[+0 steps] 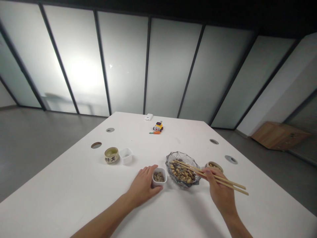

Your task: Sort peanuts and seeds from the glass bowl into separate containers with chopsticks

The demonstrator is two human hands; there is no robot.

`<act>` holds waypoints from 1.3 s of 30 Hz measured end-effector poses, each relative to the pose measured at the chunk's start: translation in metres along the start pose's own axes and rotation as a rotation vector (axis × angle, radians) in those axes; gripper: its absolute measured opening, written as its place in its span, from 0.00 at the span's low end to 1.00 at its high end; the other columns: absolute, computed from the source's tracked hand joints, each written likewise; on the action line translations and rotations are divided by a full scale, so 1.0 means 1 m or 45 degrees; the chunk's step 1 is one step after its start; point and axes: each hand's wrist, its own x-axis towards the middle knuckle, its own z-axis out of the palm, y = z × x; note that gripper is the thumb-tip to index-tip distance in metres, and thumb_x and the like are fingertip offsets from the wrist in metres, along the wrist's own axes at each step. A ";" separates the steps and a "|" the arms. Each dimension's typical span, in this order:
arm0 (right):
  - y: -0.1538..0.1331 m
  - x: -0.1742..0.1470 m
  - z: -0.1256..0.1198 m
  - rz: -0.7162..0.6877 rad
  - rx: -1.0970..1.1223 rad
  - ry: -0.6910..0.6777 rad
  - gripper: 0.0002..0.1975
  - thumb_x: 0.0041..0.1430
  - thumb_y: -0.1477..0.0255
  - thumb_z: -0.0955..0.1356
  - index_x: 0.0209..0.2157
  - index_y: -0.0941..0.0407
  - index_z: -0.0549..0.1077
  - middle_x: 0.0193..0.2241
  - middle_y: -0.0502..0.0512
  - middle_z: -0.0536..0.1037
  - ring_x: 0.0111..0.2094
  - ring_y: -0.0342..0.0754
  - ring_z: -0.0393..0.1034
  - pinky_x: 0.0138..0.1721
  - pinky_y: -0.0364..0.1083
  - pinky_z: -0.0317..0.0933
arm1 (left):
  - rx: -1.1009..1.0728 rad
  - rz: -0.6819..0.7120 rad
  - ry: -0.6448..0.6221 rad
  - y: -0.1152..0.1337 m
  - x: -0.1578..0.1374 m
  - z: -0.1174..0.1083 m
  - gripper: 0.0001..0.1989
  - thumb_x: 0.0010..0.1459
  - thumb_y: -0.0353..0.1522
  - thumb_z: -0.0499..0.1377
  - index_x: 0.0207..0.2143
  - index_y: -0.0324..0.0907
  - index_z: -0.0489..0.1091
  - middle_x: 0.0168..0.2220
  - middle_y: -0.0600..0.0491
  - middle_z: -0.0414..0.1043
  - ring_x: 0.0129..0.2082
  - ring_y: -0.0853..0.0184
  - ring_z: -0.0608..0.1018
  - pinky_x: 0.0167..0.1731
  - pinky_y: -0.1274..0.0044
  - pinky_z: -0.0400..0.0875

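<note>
My left hand (143, 185) is wrapped round a small white square cup (159, 184), thumb in front and fingers behind. Seeds (158, 177) lie inside that cup. In my right hand (220, 190) is a pair of wooden chopsticks (230, 183). Their tips reach into a clear glass bowl (170, 173) with a wavy rim, just right of the cup. A mix of nuts and seeds (182, 173) fills the bowl's bottom; whether the tips pinch a piece is too small to tell. Partly hidden behind my right hand stands a ceramic bowl (215, 164) with nuts in it.
At the left stand a green ceramic bowl (111, 155) with dark characters and a white plastic cup (126, 157). Farther back on the white table (133, 138) are a yellow toy car (158, 126), an orange carrot-like piece (155, 133) and a white device (149, 117). Round holes pierce both table sides.
</note>
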 end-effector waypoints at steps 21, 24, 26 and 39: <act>-0.007 0.011 -0.018 -0.097 -0.315 0.064 0.27 0.65 0.45 0.65 0.30 0.53 0.80 0.33 0.58 0.83 0.39 0.57 0.79 0.46 0.56 0.72 | 0.020 -0.013 -0.023 0.002 0.000 -0.002 0.36 0.58 0.37 0.69 0.66 0.43 0.60 0.57 0.42 0.73 0.57 0.49 0.74 0.59 0.59 0.66; -0.002 0.010 -0.016 -0.246 -0.401 0.005 0.25 0.68 0.47 0.65 0.31 0.52 0.80 0.32 0.56 0.84 0.39 0.56 0.79 0.45 0.55 0.71 | 0.021 -0.010 -0.025 0.002 0.000 -0.002 0.36 0.58 0.37 0.68 0.66 0.43 0.60 0.57 0.42 0.73 0.57 0.49 0.74 0.59 0.59 0.66; 0.000 0.009 -0.013 -0.345 -0.414 -0.054 0.24 0.69 0.49 0.65 0.31 0.52 0.79 0.32 0.55 0.83 0.37 0.55 0.79 0.43 0.53 0.71 | 0.023 -0.006 -0.023 0.001 0.000 -0.002 0.36 0.58 0.37 0.68 0.65 0.43 0.60 0.57 0.42 0.73 0.57 0.49 0.74 0.59 0.58 0.66; 0.000 0.007 -0.008 -0.414 -0.376 -0.188 0.18 0.71 0.56 0.66 0.33 0.51 0.80 0.33 0.54 0.83 0.37 0.53 0.79 0.42 0.51 0.73 | 0.013 -0.009 -0.003 -0.002 0.000 0.002 0.37 0.57 0.38 0.68 0.66 0.44 0.60 0.58 0.42 0.73 0.58 0.48 0.74 0.59 0.57 0.66</act>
